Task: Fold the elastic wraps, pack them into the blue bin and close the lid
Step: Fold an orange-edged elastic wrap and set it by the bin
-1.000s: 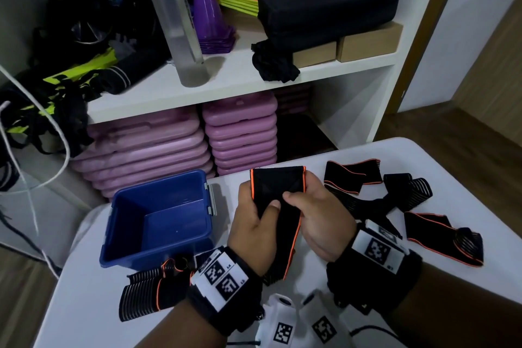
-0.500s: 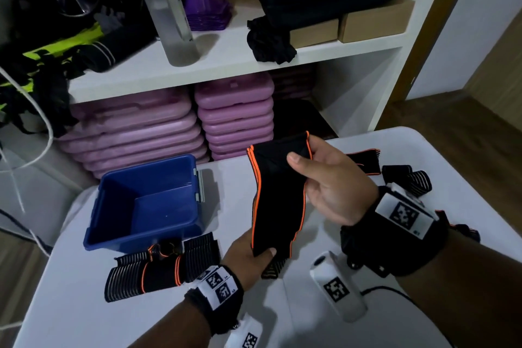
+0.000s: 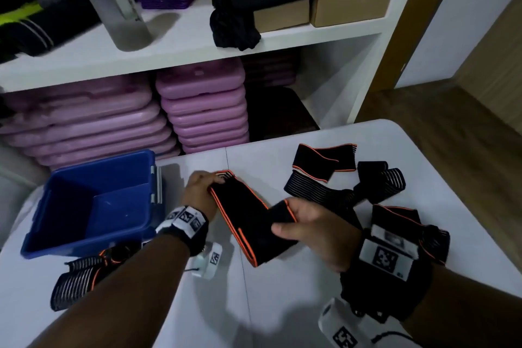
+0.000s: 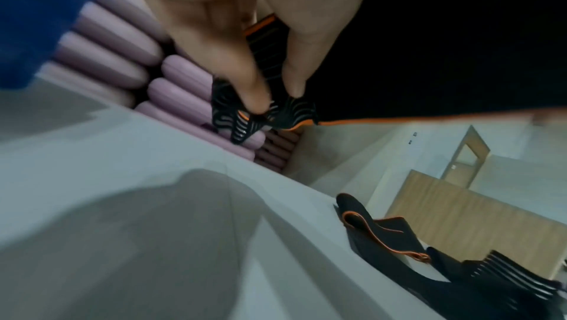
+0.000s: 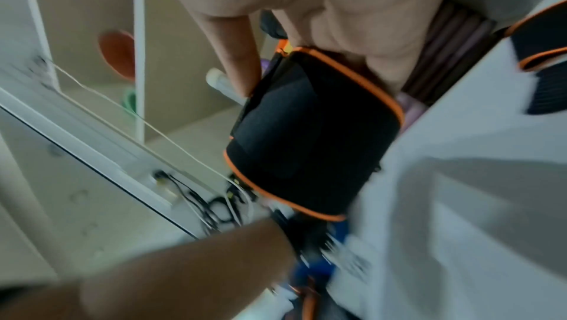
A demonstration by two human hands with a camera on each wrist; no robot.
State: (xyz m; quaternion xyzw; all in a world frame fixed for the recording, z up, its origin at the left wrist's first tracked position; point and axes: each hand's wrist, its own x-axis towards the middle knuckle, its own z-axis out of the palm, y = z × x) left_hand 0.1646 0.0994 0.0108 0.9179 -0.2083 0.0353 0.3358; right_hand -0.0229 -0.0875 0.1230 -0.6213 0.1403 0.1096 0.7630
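A black elastic wrap with orange edging [image 3: 243, 217] is stretched low over the white table [image 3: 282, 291] between both hands. My left hand [image 3: 202, 188] pinches its striped end [image 4: 263, 112] beside the bin. My right hand [image 3: 310, 229] grips the other end [image 5: 306, 131], thumb on top. The open blue bin [image 3: 93, 203] stands at the left and looks empty; I see no lid. One bundled wrap [image 3: 82, 277] lies in front of the bin, partly under my left forearm. More loose wraps [image 3: 339, 175] lie at the right.
White shelves [image 3: 183, 45] stand behind the table with stacked pink cases [image 3: 203, 110], a clear bottle [image 3: 113, 0], purple cones and cardboard boxes. The table's rounded right corner [image 3: 395, 133] drops to a wooden floor. White tagged devices hang below both wrists.
The wrap was upright, held at its top, then hung from my right hand. Now it is pulled out nearly flat; my left hand moved up to its far end beside the bin.
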